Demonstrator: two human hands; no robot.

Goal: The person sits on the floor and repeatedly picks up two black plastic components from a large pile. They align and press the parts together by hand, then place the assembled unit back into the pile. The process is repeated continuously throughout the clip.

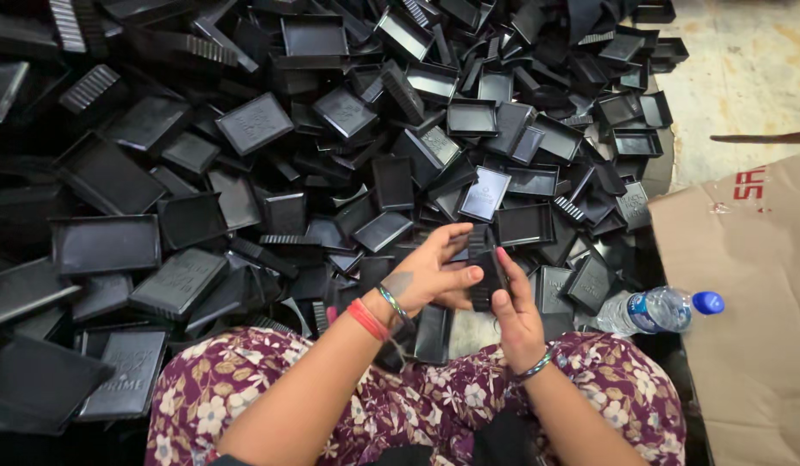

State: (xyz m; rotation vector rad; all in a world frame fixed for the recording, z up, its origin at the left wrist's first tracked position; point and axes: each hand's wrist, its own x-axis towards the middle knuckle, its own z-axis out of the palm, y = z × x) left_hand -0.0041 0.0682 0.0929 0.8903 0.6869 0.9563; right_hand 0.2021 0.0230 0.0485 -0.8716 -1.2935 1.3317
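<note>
Both hands meet over the lap: the left hand [434,272] and right hand [514,304] clamp a small stack of black trays [484,267] between them. A huge heap of trays [245,173] spreads ahead and left across the floor [745,69]. A water bottle [659,309] lies at the right, against a cardboard sheet [754,302].

A flattened brown cardboard box [749,311] with red print is lying at the right; a clear water bottle [655,311] wearing a blue-and-white label is resting against it.
</note>
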